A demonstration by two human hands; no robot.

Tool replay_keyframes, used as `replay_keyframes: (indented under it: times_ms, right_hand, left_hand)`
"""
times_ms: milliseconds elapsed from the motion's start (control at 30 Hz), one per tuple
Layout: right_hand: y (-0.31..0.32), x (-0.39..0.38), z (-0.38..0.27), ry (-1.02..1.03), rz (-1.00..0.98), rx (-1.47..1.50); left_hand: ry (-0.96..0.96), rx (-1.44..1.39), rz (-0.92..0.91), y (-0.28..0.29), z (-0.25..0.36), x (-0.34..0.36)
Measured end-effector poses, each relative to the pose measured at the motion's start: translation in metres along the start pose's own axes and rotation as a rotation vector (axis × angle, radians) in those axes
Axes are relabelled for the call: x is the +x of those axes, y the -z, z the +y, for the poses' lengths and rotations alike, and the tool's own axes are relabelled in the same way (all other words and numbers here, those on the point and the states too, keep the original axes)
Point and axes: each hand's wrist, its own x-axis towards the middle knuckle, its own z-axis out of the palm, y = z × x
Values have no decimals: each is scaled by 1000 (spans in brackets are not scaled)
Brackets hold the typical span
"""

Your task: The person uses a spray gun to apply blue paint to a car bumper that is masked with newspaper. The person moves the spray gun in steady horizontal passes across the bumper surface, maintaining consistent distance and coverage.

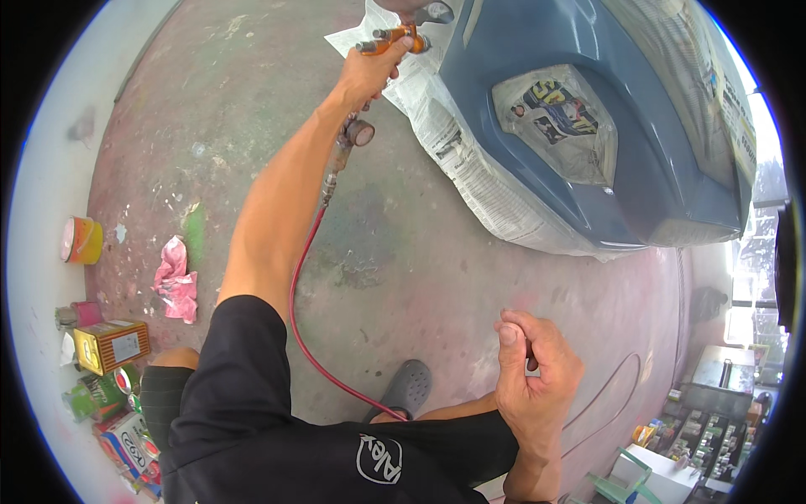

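My left hand (369,77) is wrapped round the handle of an orange paint spray gun (393,37), at the upper middle. Below its grip hangs a round gauge (361,133), and a red air hose (295,311) runs from there toward my body. Just right of the gun stands a glossy blue-grey vehicle body panel (646,189). Newspaper (495,197) lines its lower edge, and a masked patch (554,126) sits in its middle. At the lower right, my right hand (541,365) is closed with fingers curled against the thumb; no object shows in it.
Crumpled pink paper (175,281) lies on the stained floor. A yellow-orange bucket (82,241), a gold tin (111,346) and several cans line the left wall. Another hose length (625,370) curves across the floor. Bottles and containers (714,437) crowd the lower right.
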Motion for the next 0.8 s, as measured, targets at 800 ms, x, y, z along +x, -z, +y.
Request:
replay_keyframes:
  times_ms: [800]
  right_hand:
    - [0,-7,-13,-62,41,36]
  left_hand:
    - [-45,-75,-236,-38,50,-84]
